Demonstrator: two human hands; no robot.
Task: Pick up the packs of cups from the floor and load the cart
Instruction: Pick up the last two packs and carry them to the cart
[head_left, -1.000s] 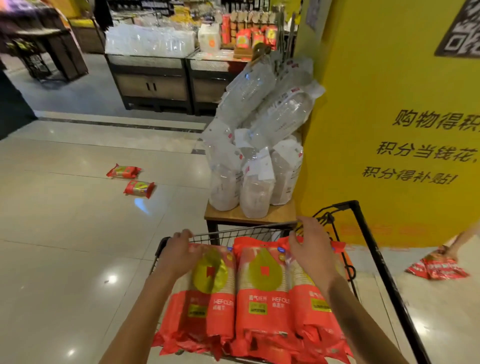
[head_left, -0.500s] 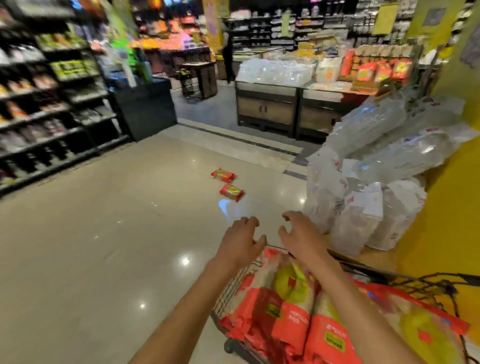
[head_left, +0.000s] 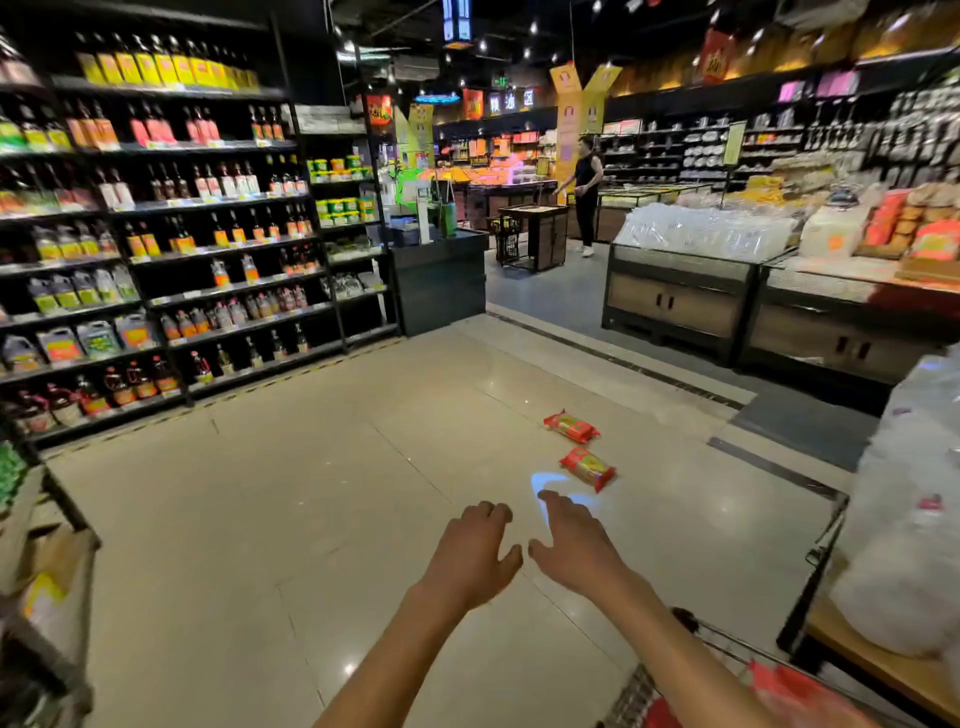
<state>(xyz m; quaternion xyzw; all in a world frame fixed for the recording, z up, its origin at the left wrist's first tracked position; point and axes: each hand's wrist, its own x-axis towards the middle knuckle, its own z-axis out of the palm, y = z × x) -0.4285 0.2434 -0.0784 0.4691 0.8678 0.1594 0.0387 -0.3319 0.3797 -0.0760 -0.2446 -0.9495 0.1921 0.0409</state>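
Left hand (head_left: 470, 558): held out over the floor (head_left: 291, 519), palm down, fingers relaxed and slightly curled, holding nothing.

Right hand (head_left: 574, 551): held out just beside the left, palm down, fingers loosely spread, holding nothing. Thumbs of the two hands near each other, not touching.

Packs of cups, on floor: two red-and-orange packs lying flat on the pale tiles, ahead of the hands and well apart from them. Nearer pack (head_left: 588, 468) lies beside a bluish patch of light (head_left: 550, 480) on the tiles; farther pack (head_left: 571, 426) lies just beyond it, near the dark strip (head_left: 613, 358) that edges the tiled area. The two are near each other, not touching.

Cart (head_left: 636, 693): wire basket at the bottom right of the view, only its near corner and rim showing. Red packs in cart (head_left: 789, 691): visible inside the basket; count cannot be told.

Clear bagged goods (head_left: 904, 519): piled on a wooden stand (head_left: 872, 670) at the right edge, beside the cart.

Shelving (head_left: 156, 249): dark racks along the left, stocked with bottles and jugs.

Display bins (head_left: 675, 301): low wood-fronted units beyond the tiles on the right, carrying clear bagged and red packaged goods.

Person (head_left: 586, 195): standing in the far aisle, dark clothing, well away from the packs.
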